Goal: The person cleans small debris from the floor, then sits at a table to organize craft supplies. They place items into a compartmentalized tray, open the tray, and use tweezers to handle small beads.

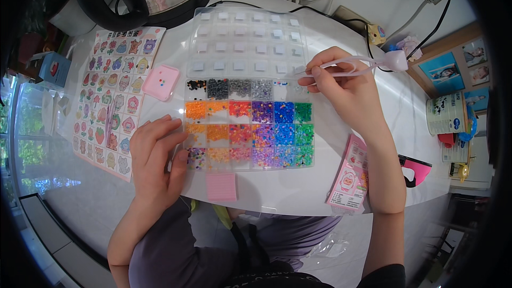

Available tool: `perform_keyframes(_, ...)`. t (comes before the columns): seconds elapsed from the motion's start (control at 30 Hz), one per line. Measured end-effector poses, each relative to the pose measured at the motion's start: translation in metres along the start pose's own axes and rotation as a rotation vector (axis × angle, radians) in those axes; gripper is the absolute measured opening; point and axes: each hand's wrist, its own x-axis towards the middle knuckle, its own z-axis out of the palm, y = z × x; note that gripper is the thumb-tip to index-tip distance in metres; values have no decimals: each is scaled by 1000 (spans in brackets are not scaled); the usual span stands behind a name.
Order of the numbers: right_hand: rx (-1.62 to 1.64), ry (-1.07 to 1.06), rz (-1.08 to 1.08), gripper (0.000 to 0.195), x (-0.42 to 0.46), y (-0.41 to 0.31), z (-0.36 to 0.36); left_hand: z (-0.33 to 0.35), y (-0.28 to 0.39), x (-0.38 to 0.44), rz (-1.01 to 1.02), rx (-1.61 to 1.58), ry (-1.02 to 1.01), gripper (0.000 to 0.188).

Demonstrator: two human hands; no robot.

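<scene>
My right hand (pixel 340 84) holds pale pink plastic tweezers (pixel 356 66) between thumb and fingers, their tips near the upper right of a clear compartment box (pixel 250 170). The box lies with its lid (pixel 250 42) folded back behind it. Small beads sorted by colour fill many compartments, such as blue beads (pixel 284 112) and green beads (pixel 303 112). My left hand (pixel 160 156) rests at the box's left edge, fingers spread, holding nothing visible. A pink tray (pixel 161 83) with several loose beads sits beyond it. A pink square pad (pixel 221 187) lies before the box.
A picture sheet (pixel 114 104) lies at left with another pair of tweezers (pixel 109 126) on it. A pink printed packet (pixel 350 176) is beside my right forearm, and a pink and black object (pixel 416 170) lies beyond. An electric kettle (pixel 172 12) and black cable stand behind.
</scene>
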Motion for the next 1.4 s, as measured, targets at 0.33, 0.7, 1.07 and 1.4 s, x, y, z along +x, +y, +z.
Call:
perform_keyframes(0.33, -83, -89, -17, 7, 2, 13, 4, 2, -1, -1, -3, -1, 24, 25)
perform_keyframes(0.7, -321, -97, -141, 6, 0, 13, 4, 2, -1, 0, -9, -4, 18, 25)
perform_keyframes(1.07, -251, -103, 34, 6, 1, 3, 1, -1, -1, -1, -2, -5, -12, 28)
perform_keyframes(1.4, -201, -80, -75, 8, 3, 15, 5, -1, 0, -1, -8, -10, -12, 28)
